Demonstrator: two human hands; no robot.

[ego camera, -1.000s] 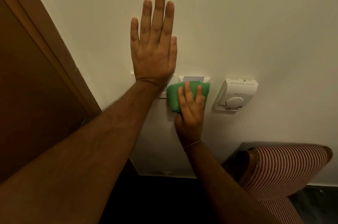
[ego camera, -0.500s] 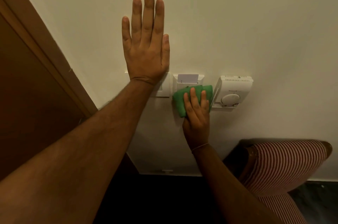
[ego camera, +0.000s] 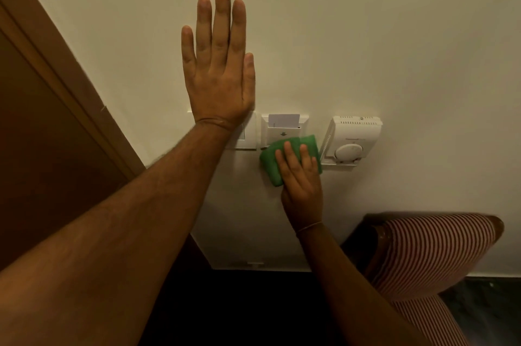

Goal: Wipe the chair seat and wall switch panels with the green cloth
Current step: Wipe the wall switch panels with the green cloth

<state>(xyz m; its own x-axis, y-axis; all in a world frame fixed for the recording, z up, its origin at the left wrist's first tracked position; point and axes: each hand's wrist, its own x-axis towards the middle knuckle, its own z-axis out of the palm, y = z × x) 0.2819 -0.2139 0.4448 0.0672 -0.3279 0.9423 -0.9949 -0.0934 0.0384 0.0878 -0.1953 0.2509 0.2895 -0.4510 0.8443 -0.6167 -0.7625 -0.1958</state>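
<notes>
Both forearms are bare from the near edge of the view up to the wrists, with no sleeve showing on either. The left hand (ego camera: 218, 77) has no ring, watch or band; fine hair runs along its forearm, and a skin crease crosses the wrist. The right hand (ego camera: 303, 190) wears a single thin thread-like band around the wrist, light in colour, sitting just below the hand. Its fingers (ego camera: 290, 156) carry no rings. Fingernails on both hands are short and unpainted.
</notes>
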